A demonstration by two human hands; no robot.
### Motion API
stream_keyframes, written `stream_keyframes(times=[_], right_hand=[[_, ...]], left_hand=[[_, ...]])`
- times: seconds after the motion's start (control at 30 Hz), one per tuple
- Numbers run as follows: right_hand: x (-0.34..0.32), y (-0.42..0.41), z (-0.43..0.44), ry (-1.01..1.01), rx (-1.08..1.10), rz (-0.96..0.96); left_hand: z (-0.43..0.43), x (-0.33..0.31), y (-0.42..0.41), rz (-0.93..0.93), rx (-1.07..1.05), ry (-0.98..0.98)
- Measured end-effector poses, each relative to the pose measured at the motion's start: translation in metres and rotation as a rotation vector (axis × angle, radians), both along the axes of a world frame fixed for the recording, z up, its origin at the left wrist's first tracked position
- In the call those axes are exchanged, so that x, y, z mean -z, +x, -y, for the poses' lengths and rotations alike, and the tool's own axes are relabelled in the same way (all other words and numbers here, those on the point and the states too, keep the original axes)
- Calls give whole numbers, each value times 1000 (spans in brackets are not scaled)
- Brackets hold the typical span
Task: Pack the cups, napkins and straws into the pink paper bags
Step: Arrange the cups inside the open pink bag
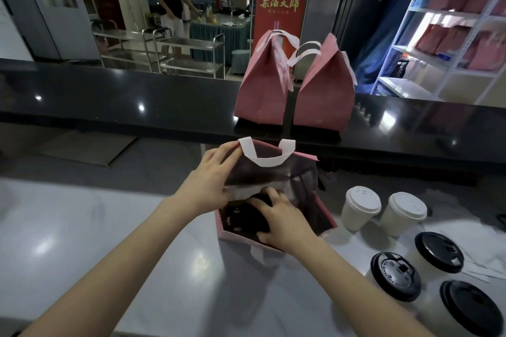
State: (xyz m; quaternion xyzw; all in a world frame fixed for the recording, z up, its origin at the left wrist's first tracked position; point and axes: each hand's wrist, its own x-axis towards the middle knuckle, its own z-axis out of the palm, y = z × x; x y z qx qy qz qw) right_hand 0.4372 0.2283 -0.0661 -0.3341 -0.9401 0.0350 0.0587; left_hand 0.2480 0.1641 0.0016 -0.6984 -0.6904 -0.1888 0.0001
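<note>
An open pink paper bag [304,172] with white handles stands on the grey counter in front of me. My left hand [212,172] grips its far left rim and holds the mouth apart. My right hand [282,220] reaches into the bag, shut on a black-lidded cup [256,213] that sits down inside. To the right stand two white-lidded cups [360,206] [405,212] and three black-lidded cups [395,275] [438,252] [469,306]. White napkins [482,262] lie behind them. I cannot make out any straws.
Two closed pink bags [262,85] [325,90] stand on the raised black ledge [123,98] beyond the counter. A white shelf [443,44] at the right holds more pink bags. A person stands far back by steel trolleys [189,55].
</note>
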Motion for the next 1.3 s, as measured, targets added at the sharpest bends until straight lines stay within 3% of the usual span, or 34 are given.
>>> stream_keyframes(times=[0.33, 1.17, 1.3], right_hand=[[-6, -33, 2, -6, -103, -25], [19, -55, -36, -101, -86, 143], [-15, -21, -16, -122, -62, 15]], left_hand=[[6, -9, -2, -201, 48, -160], [-17, -3, -24, -81, 127, -131], [-17, -3, -17, -21, 106, -127]])
